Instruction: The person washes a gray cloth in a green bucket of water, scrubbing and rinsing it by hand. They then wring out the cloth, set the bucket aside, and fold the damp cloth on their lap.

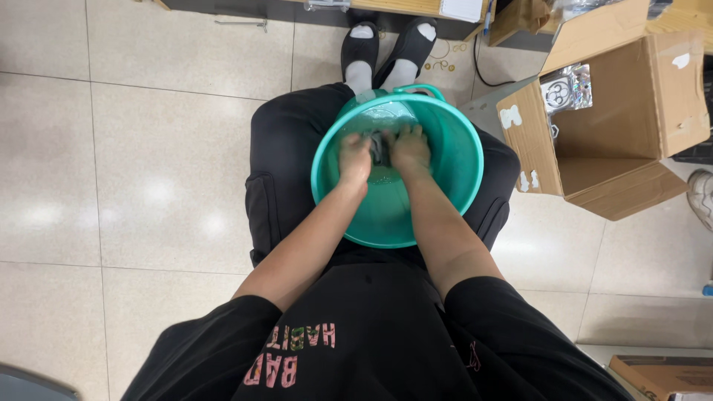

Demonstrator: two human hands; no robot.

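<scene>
A teal plastic basin (453, 193) rests on my lap, with water in its bottom. Both my hands are down inside it. My left hand (355, 156) and my right hand (411, 148) are closed side by side on a small dark grey cloth item (381, 148), which shows only as a strip between them. The rest of the cloth is hidden by my fingers and the water.
I sit in black trousers over a beige tiled floor (148, 171), feet in black slippers (386, 44) ahead. An open cardboard box (616, 126) stands close on the right, holding a shiny packet (568, 87). Another box corner (661, 371) lies at bottom right.
</scene>
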